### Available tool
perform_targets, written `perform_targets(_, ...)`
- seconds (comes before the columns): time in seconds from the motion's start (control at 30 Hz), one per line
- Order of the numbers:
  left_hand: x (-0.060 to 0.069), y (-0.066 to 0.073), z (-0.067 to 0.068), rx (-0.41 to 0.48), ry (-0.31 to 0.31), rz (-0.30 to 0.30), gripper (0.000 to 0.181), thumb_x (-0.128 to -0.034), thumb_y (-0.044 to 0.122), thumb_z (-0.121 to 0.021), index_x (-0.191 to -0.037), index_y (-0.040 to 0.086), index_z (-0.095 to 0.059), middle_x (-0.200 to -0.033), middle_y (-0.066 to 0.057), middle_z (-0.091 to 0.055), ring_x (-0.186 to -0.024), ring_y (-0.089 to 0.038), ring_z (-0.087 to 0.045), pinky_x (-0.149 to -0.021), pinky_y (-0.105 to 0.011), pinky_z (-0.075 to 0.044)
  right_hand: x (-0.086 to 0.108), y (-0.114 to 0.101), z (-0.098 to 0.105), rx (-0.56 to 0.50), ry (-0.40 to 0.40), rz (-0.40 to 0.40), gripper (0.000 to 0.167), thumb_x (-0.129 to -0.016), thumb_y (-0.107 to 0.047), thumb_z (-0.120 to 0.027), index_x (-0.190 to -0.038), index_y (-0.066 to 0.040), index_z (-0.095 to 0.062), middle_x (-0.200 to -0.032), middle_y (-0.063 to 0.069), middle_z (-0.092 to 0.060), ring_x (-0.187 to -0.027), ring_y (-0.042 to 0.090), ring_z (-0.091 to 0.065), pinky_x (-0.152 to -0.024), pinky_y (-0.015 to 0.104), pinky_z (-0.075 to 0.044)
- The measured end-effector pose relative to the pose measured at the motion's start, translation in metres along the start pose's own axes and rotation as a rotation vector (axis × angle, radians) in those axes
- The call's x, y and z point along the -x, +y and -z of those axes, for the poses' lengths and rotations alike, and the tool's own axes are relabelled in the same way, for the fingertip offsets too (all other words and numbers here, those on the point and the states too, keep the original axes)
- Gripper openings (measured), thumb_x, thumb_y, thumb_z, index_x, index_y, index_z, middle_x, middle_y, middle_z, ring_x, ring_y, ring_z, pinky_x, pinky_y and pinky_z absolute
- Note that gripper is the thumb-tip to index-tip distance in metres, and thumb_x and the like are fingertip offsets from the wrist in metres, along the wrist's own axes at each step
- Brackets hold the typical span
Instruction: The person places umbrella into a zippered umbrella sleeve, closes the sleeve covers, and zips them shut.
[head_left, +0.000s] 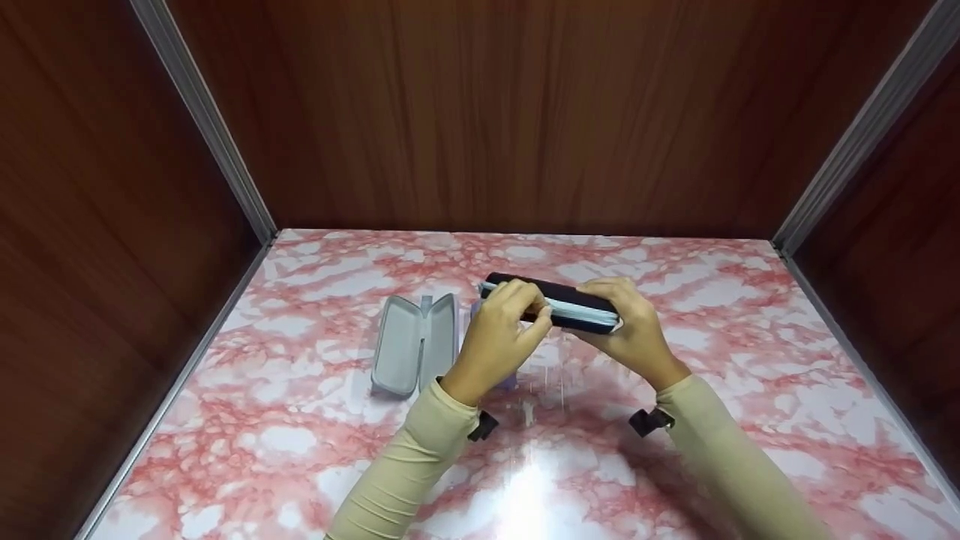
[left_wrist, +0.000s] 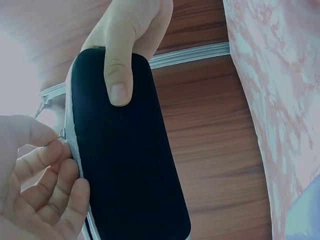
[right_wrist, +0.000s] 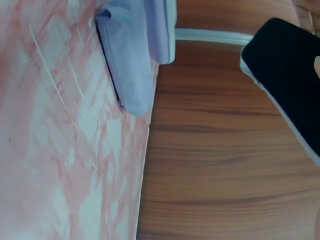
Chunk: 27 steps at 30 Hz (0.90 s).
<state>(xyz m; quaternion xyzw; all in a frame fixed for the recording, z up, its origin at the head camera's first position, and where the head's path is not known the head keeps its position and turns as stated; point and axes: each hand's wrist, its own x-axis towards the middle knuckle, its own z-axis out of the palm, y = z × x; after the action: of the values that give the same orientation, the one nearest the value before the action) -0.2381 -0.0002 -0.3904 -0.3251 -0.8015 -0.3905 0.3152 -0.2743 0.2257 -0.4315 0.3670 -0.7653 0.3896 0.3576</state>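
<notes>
2 tan sleeves (head_left: 401, 472) nearest cam, 7 & 4 o'clock, over tbl (head_left: 285, 442). Gray-lined case (head_left: 397, 345) open at 8 o'clock from blk case (left_wrist: 125, 165); blk case held up, just 4 o'clock of ctr. R hand (head_left: 634, 326) grips its 4 o'clock end; L hand (head_left: 501, 326) pinches zip pull (left_wrist: 62, 134).

The left hand (head_left: 496, 334) pinches, its thumb (left_wrist: 32, 131) meeting the bent index finger, the other fingers (left_wrist: 64, 187) curled in beside that pinch. To the right of these fingers, the right hand (head_left: 630, 322) grips, its thumb (left_wrist: 119, 80) extended straight. Behind the fingers, the left forearm (head_left: 405, 465) and right forearm (head_left: 731, 450) angle inward, wrists well apart.
</notes>
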Motion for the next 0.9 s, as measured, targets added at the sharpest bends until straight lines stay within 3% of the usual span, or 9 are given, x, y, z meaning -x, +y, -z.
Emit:
perform_targets(0.23, 0.0009, -0.0022, -0.0020, -0.049, 0.012, -0.007, 0.010, -0.0909, 0.010, -0.065, -0.082, 0.011, -0.060, -0.082, 0.001, -0.056, -0.080, -0.014, -0.054, -0.073, -0.028, -0.045, -0.0033, -0.0032, -0.0008, 0.182, 0.011, 0.039, 0.058, -0.067, -0.004, -0.093, -0.120, -0.010, -0.070, -0.114, 0.008, -0.069, -0.104, 0.032, -0.060, -0.096, 0.033, -0.046)
perform_targets(0.5, 0.0007, -0.0049, -0.0051, -0.074, 0.016, 0.010, 0.010, -0.0925, 0.011, -0.064, -0.083, 0.011, -0.060, -0.084, 0.001, -0.055, -0.082, -0.014, -0.053, -0.073, -0.028, -0.046, -0.0072, -0.0056, -0.0039, 0.336, -0.004, 0.091, 0.059, -0.073, -0.009, -0.091, -0.128, -0.013, -0.067, -0.119, 0.010, -0.068, -0.107, 0.029, -0.064, -0.097, 0.041, -0.049)
perform_targets(0.73, -0.0007, -0.0052, -0.0073, -0.128, 0.042, -0.011, 0.010, -0.0930, 0.013, -0.065, -0.084, 0.012, -0.060, -0.086, 0.002, -0.057, -0.084, -0.014, -0.054, -0.073, -0.027, -0.047, -0.0060, -0.0063, -0.0060, 0.329, 0.032, 0.044, 0.057, -0.071, -0.011, -0.092, -0.123, -0.011, -0.069, -0.115, 0.010, -0.069, -0.103, 0.031, -0.066, -0.089, 0.045, -0.053)
perform_targets(0.9, -0.0003, -0.0077, -0.0077, -0.158, 0.056, -0.014, 0.011, -0.0937, 0.015, -0.066, -0.084, 0.012, -0.060, -0.086, 0.001, -0.056, -0.084, -0.015, -0.054, -0.074, -0.028, -0.047, -0.0068, -0.0045, -0.0037, 0.367, 0.024, 0.070, 0.055, -0.074, -0.016, -0.091, -0.123, -0.013, -0.069, -0.114, 0.010, -0.070, -0.102, 0.029, -0.067, -0.088, 0.043, -0.054)
